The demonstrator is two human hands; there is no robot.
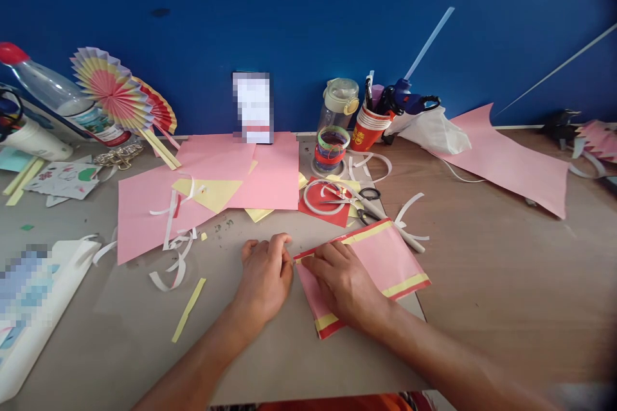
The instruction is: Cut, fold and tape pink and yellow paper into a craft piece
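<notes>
A pink paper sheet with yellow strips and red edging (385, 260) lies on the table in front of me. My right hand (344, 286) rests flat on its left half, fingers pressed down near the top left corner. My left hand (265, 273) sits just left of the sheet, fingers curled and pinching at its left edge. What the fingertips grip beyond the paper edge is too small to see.
Pink sheets (212, 176), yellow paper (209, 192) and white strips (173, 231) lie behind the hands. Scissors (359, 200) and a tape roll (321, 196) sit on red paper. A red cup of tools (369, 128), a jar (337, 106), paper fans (118, 93), bottles (53, 96) stand at the blue wall.
</notes>
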